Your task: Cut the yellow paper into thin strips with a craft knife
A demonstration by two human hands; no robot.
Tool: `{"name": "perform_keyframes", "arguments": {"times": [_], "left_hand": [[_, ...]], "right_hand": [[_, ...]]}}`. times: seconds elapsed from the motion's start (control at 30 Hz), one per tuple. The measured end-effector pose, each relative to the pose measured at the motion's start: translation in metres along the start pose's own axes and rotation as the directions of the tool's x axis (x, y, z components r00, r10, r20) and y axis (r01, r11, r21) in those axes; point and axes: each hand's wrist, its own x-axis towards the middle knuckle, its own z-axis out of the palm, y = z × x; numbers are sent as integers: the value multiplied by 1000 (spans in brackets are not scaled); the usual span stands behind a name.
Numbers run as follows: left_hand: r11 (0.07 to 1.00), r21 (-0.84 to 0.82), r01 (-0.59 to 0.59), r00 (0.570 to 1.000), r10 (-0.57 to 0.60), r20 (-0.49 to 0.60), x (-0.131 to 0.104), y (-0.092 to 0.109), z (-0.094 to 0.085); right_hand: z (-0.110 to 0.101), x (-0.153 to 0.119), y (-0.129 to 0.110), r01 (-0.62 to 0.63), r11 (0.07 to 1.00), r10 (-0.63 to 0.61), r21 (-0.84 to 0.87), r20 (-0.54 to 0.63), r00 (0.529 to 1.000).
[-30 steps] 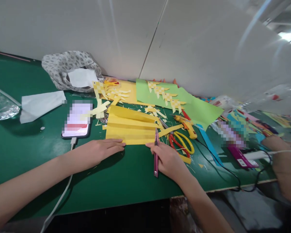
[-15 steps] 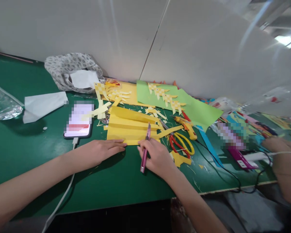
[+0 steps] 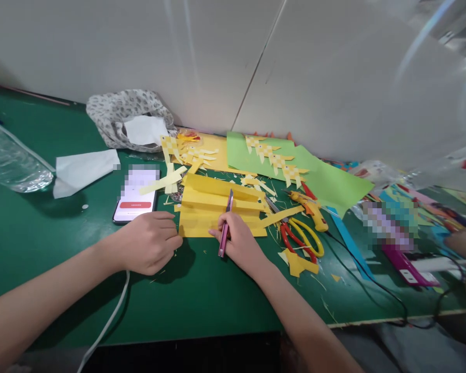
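A creased sheet of yellow paper [image 3: 202, 227] lies on the green table, its folds running across it. My right hand [image 3: 241, 239] is over the sheet's front part, closed around a purple utility knife [image 3: 224, 233] whose blade end points away from me. My left hand [image 3: 149, 243] is curled closed at the sheet's front left corner, beside the phone [image 3: 134, 199]. What the left fingers hold, if anything, is hidden. To the right of the sheet lie scissors [image 3: 316, 243] with red and yellow handles, among yellow paper scraps [image 3: 297, 263].
A yellow glue gun [image 3: 312, 212] with a black cord lies right of the sheet. Behind are green paper [image 3: 330, 184] with woven paper fish [image 3: 272, 155], and a patterned cloth bag [image 3: 116, 114]. A plastic bottle [image 3: 15, 160] lies left. Another person's hand [image 3: 464, 243] is far right.
My left hand has drawn back leftward from the sheet's front edge and curled closed. My right hand has moved inward over the paper with the knife. The view has shifted slightly.
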Motion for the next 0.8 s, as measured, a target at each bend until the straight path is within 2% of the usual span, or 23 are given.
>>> {"name": "perform_keyframes", "arguments": {"times": [0.1,0.27,0.37,0.47,0.53,0.6,0.73,0.8], "left_hand": [[995,62,-80,995,76,63,-3,-3,-3],[999,52,-15,1000,15,7,-5,-3,5],[998,59,33,999,-33,-4,-5,-2,7],[982,76,170,985,-168,-34,-3,-1,6],[950,79,300,953,-297,-55,-2,0,4],[899,58,433,901,-431,-49,1,1,3],[744,-127,656,754,-653,71,7,5,-1],[638,-276,719,687,-713,141,9,7,0]], "right_hand": [[0,0,0,37,998,-37,-49,-14,999],[-2,-2,0,86,994,-87,-72,-18,996],[-3,-5,3,71,997,-71,21,-30,997],[-4,-7,6,76,977,-73,201,-25,997],[-4,-8,7,91,959,-88,269,-26,996],[-4,-9,8,128,959,-117,253,-58,991],[-3,-10,8,262,964,-251,36,-182,951],[-3,-11,8,333,940,-341,-72,-194,920]]}}
